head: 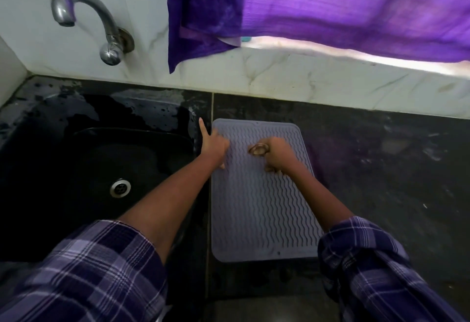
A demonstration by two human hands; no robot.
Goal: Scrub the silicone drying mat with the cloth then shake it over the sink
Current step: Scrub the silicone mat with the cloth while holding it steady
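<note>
I've got the grey wavy-ribbed silicone drying mat flat on the dark worktop, just beside the black sink. Left hand pins the mat's sink-side edge, forefinger out, gripping nothing. Right hand is clenched mid-mat — around a cloth? I cannot tell. Scrubbing step, I'd say — next, cover the near half, then lift toward the sink.

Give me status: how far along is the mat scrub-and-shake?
Done: nothing clearly. The grey mat lies flat on the dark counter, right of the sink. In hand: the left hand presses the mat's left edge; the right hand is on the mat, gripping something small and brownish, too blurred to identify. Left: lifting and shaking it over the sink.
</note>
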